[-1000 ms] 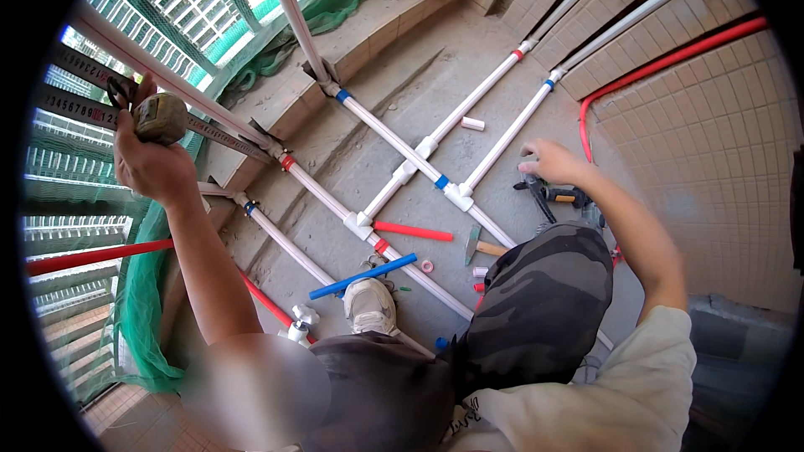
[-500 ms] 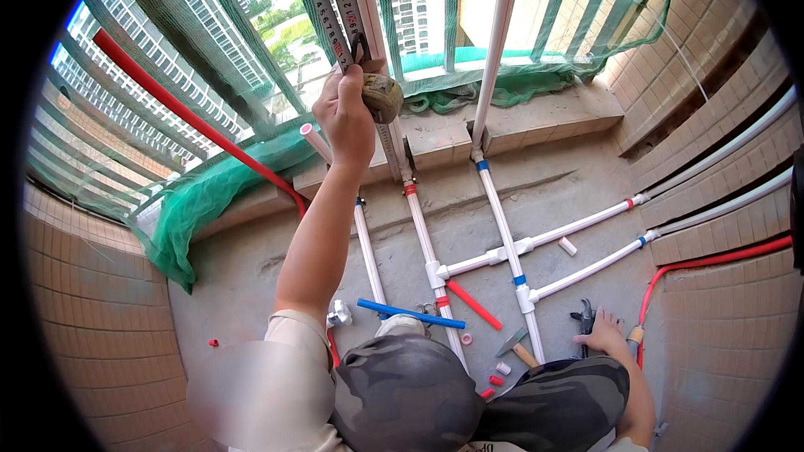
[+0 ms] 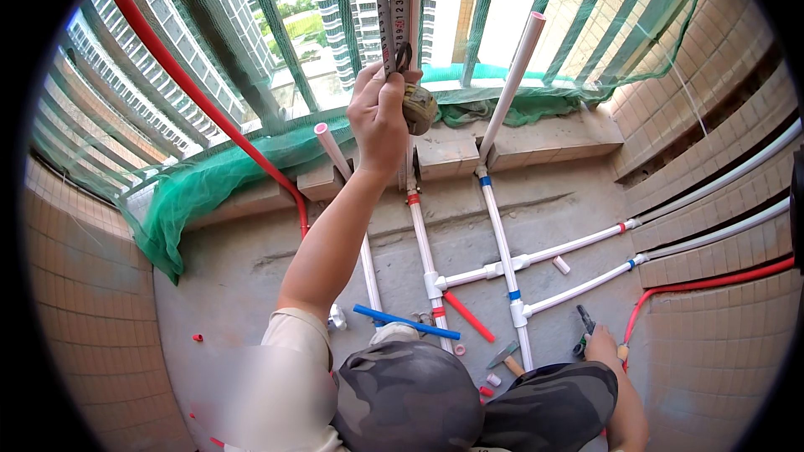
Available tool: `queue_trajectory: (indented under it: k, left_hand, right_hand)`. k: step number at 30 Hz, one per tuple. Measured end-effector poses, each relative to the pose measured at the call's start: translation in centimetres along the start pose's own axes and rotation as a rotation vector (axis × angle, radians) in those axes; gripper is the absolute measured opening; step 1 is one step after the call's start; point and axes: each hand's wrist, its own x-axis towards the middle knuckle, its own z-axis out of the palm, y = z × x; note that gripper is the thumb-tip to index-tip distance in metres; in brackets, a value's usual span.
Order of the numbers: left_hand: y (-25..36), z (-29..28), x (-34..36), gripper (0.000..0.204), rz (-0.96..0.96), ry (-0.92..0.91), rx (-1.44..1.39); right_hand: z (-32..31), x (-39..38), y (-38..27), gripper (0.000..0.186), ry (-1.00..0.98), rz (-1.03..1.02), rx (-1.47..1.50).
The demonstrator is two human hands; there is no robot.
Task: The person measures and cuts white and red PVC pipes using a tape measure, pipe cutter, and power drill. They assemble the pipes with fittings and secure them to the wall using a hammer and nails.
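Note:
My left hand (image 3: pixel 378 117) is closed round a scuffed tape measure (image 3: pixel 421 109), holding it up before the railing. Its extended, marked blade (image 3: pixel 401 0) stands upright alongside a vertical pipe and runs out of view at the top. Low on the right, my right hand (image 3: pixel 600 348) grips a black hand tool (image 3: pixel 584 318), perhaps a pipe cutter, just above the floor. A hammer (image 3: pixel 511 362) lies left of it, beside my camouflage-covered knee (image 3: pixel 544 402).
Joined white pipes (image 3: pixel 507 243) with red and blue bands cross the concrete floor (image 3: pixel 209 301). Loose blue (image 3: pixel 406 322) and red (image 3: pixel 469 315) pipes lie among offcuts. An upright white pipe (image 3: pixel 515 75), bent red pipe (image 3: pixel 218 117), green netting (image 3: pixel 167 226), barred railing and tiled walls surround me.
The view has swung toward the railing. My left hand and tape moved from the far left to upper middle, blade now upright. My right hand went down and closed on the black tool.

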Motion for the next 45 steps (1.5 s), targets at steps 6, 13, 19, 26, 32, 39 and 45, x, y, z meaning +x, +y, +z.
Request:
queue_trajectory:
  k: [6,13,19,26,32,39,45]
  left_hand:
    - [0.1,0.0,0.2,0.03,0.027,0.011,-0.019]
    - [0.1,-0.1,-0.2,0.027,0.042,0.039,-0.002]
    - [-0.3,-0.1,-0.1,0.027,0.135,0.032,0.081]
    - [0.0,0.5,-0.5,0.026,0.123,0.058,-0.024]
    - [-0.2,-0.1,-0.1,0.026,0.165,0.043,0.041]
    - [-0.7,0.4,0.3,0.027,0.17,0.062,0.067]
    - [-1.4,0.1,0.3,0.027,0.158,0.058,0.053]
  right_hand:
    - [-10.4,-1.4,-7.2,0.039,0.292,-0.166,0.189]
    - [-30.0,-1.3,-22.8,0.042,0.508,-0.531,0.352]
    - [-42.1,-0.8,-32.5,0.047,0.716,-0.559,0.146]
    - [-46.5,1.8,-38.6,0.035,0.81,-0.571,-0.187]
    - [-47.7,1.3,-42.4,0.029,0.729,-0.548,-0.261]
    - [-48.4,-4.7,-44.5,0.03,0.554,-0.509,-0.121]
    - [-48.1,-7.0,-47.1,0.03,0.549,-0.367,-0.109]
